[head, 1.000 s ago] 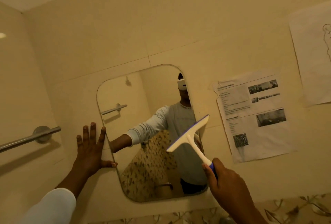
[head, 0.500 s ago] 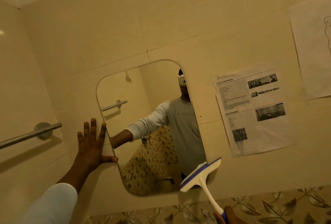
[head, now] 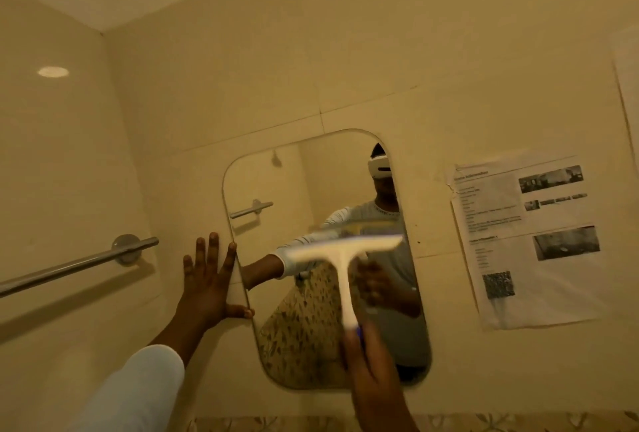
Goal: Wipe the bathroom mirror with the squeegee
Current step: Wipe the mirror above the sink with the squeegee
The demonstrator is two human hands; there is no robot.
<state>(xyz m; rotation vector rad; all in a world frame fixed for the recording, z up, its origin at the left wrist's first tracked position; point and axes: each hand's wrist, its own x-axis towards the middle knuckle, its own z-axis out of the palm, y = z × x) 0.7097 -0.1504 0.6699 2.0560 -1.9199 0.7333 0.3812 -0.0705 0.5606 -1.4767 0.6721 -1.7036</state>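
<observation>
squeegee held before the mirror
right grip (head: 375, 373) is curled round the handle end of the squeegee (head: 344, 248), whose blurred blade lies level across the middle of the mirror (head: 276, 189). left grip (head: 207, 279) lies flat, fingers spread, on the wall at the mirror's left edge, thumb on the glass.

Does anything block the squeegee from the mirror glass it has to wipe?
Nothing visible does. The squeegee, gripped by the right hand, is in front of the mirror; the left hand lies flat at its left edge.
</observation>
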